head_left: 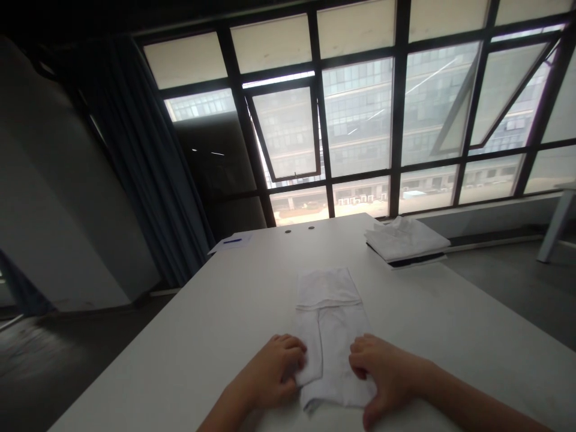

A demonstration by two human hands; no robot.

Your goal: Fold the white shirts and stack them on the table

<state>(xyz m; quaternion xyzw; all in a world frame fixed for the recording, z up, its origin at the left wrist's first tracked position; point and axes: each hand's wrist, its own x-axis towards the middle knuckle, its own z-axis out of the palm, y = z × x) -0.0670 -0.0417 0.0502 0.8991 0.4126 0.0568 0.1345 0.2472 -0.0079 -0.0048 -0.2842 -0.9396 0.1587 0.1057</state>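
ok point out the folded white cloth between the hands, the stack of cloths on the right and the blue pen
folded white cloth [336, 342]: head view, around its middle
stack of cloths [406, 240]: head view, its white upper layer
blue pen [233, 240]: head view, middle of its barrel

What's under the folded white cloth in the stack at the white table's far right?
A dark, flat layer shows beneath it, with a thin white edge lowest. The rest underneath is covered.

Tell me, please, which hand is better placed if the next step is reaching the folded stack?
Probably the right hand: it is at the right edge of the white cloth, nearer the folded stack; the left hand is opposite.
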